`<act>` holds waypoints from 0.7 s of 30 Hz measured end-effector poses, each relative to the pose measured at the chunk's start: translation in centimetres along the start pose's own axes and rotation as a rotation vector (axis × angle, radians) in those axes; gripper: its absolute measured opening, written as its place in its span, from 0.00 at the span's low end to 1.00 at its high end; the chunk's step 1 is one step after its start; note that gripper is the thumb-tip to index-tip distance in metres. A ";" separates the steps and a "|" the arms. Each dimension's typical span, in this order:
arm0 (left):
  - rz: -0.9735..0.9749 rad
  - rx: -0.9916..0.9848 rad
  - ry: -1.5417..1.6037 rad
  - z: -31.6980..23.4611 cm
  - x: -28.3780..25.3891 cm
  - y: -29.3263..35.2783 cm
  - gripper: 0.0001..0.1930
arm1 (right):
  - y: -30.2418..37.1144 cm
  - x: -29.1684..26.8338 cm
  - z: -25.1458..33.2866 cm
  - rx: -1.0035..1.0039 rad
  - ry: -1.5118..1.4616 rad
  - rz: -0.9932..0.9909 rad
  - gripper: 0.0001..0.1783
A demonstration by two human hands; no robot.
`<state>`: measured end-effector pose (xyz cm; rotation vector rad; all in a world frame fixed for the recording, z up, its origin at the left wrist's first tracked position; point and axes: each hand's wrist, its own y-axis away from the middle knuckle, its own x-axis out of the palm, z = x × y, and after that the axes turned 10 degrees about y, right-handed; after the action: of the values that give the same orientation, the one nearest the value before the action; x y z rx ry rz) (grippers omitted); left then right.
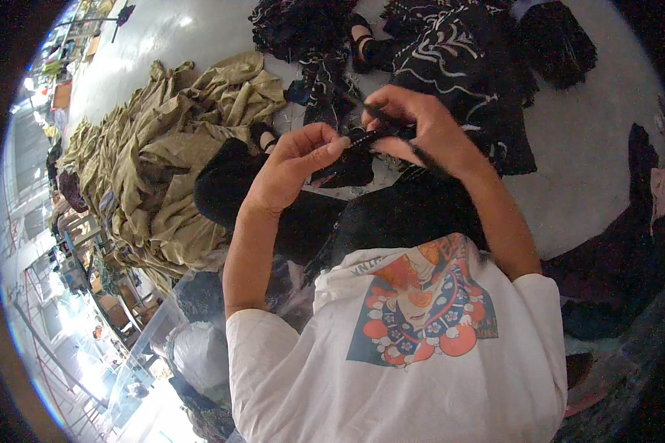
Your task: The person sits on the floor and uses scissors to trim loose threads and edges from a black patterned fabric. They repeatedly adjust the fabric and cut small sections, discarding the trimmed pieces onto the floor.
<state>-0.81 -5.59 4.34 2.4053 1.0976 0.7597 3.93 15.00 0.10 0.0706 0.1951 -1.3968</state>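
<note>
My left hand (292, 164) and my right hand (421, 125) meet in front of me over my lap. Both pinch a narrow strip of black fabric (366, 138) stretched between them; the left thumb and forefinger grip its left end, the right fingers curl over its right end. More of the black cloth (414, 207) hangs down from the right hand onto my dark trousers. I cannot tell whether a small tool is in the right hand.
A heap of olive-khaki cloth (162, 155) lies on the pale floor at the left. Black patterned garments (451, 52) are piled ahead, dark clothes (613, 273) at the right. A clear plastic bin (170, 347) stands at lower left.
</note>
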 end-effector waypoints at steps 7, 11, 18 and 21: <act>0.070 0.080 -0.091 0.5 0.6 -0.8 0.06 | 0.2 -2.2 0.2 0.059 -0.116 0.090 0.21; -0.003 0.177 -0.534 1.2 0.6 -1.5 0.11 | 0.2 -2.3 -0.4 0.063 -0.148 0.101 0.16; -0.162 0.485 -0.442 1.9 2.9 -1.5 0.11 | 0.1 -2.8 0.6 0.075 -0.134 0.017 0.12; -0.200 0.575 -0.767 2.4 2.9 -2.0 0.11 | 0.0 -2.9 0.9 0.067 -0.144 0.019 0.12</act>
<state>1.10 -2.41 2.28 2.5728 1.2706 -0.6008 3.55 17.71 1.48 0.0270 0.0277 -1.3836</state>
